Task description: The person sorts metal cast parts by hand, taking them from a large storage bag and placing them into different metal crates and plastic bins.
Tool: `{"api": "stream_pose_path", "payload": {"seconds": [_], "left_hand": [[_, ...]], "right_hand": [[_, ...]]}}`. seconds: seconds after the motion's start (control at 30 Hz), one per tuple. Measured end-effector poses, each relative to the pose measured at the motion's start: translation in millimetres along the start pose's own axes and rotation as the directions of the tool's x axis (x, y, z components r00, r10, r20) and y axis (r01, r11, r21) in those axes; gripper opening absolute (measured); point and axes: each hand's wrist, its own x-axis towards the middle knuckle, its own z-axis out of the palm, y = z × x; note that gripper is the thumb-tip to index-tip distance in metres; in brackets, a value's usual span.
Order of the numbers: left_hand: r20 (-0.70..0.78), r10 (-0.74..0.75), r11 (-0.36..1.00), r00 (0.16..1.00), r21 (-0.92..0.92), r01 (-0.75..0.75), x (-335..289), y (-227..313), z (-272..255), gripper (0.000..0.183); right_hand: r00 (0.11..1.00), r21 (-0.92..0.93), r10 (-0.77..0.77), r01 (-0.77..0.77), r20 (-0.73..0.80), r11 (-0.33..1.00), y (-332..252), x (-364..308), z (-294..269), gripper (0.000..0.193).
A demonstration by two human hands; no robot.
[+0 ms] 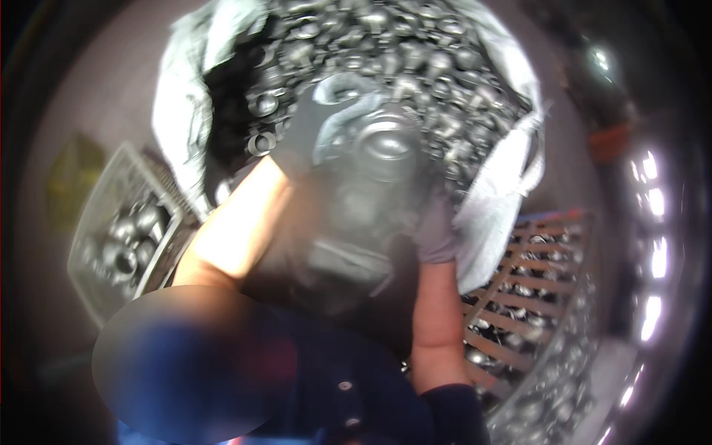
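Note:
A dark, blurred container [348, 259] is held in front of me, tilted over the heap of metal fittings [437, 63]. A rounded metal part [387, 144] shows at its far end. My left hand [315, 122], in a grey glove, curls its fingers at the container's far left edge. Along the right side, my right hand [436, 231], also gloved, is closed on the container; its fingertips are mostly hidden. Motion blur hides the container's exact kind and what else lies inside it.
A large white woven bag [182, 111] with folded-down sides surrounds the fittings. On the left stands a pale plastic crate [89, 230] with round metal parts. A brown slatted metal container [530, 297] holding more fittings stands at the right. Beyond the crate is something yellow [74, 178].

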Motion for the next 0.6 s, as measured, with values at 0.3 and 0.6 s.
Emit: {"api": "stream_pose_path", "payload": {"seconds": [0.3,0.6], "left_hand": [[-0.63,0.392,0.897,0.671,0.423,-0.127,-122,94,-160,0.028],[-0.835,0.522,0.817,0.175,0.548,0.178,-241,80,-372,0.036]], "right_hand": [[0.797,0.288,0.392,-0.551,0.459,0.783,-29,4,6,0.024],[0.768,0.15,0.424,-0.548,0.48,0.823,-25,-4,22,0.034]]}}
